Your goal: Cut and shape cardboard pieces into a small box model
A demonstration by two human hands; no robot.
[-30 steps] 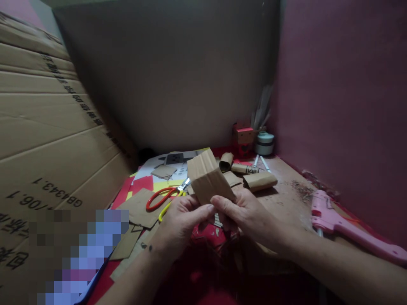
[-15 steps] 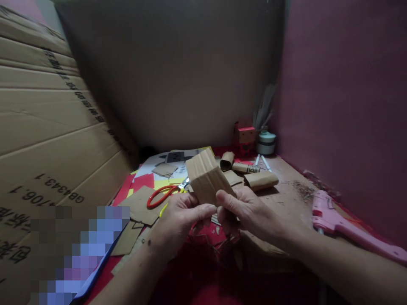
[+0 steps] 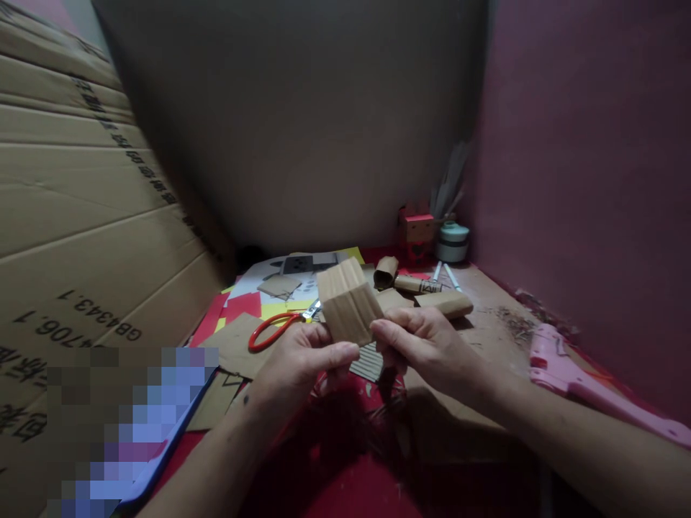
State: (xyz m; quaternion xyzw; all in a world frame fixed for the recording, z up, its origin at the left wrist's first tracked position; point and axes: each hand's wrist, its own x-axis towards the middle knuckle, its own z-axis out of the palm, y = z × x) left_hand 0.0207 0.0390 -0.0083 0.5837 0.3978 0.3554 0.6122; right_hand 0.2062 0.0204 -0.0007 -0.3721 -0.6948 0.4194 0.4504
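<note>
Between my two hands, a folded piece of brown cardboard (image 3: 348,306) is held up above the table, its creased ridge toward the top. My left hand (image 3: 310,360) grips its lower left edge, thumb in front. The fingers of my right hand (image 3: 418,345) pinch its lower right corner. Red-handled scissors (image 3: 273,331) lie just beyond my left hand, blades partly behind the cardboard. Below the held piece rests a scrap of corrugated cardboard (image 3: 368,362). Rolled cardboard tubes (image 3: 445,306) lie behind my right hand.
A pink glue gun (image 3: 566,374) lies at the right near the wall. Cardboard scraps (image 3: 232,345) and coloured paper (image 3: 242,307) cover the left. At the back stand a small cardboard figure (image 3: 418,234) and a teal jar (image 3: 452,243). A large carton (image 3: 97,216) rises at the left.
My right hand has shifted a little up and outward along the cardboard's right edge. The cardboard has tilted slightly, and more of the corrugated scrap below shows.
</note>
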